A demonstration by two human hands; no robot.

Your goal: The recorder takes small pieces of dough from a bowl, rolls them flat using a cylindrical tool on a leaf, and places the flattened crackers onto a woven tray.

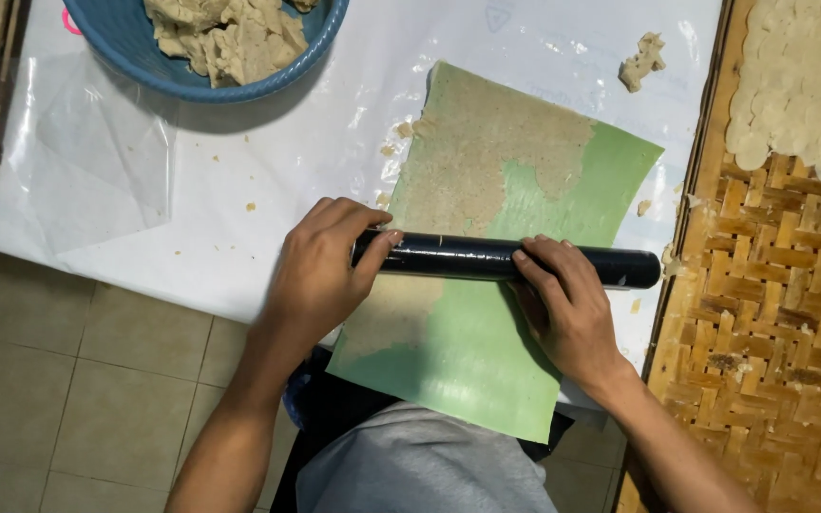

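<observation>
Where dough thins: two hands (439, 280), one roller (505, 258).

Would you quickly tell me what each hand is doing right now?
Left hand: palm and fingers pressed down on the left end of the black roller.
Right hand: pressed on the roller's right part, fingers loosely over it.

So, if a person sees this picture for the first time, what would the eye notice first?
First, the two hands pressing a black rolling pin across the middle: the left hand on its left end, the right hand further right. Under it lies a green sheet with thin beige dough spread over its upper part. Next, the blue bowl of dough lumps at the top left, and the woven tray at the right.
</observation>
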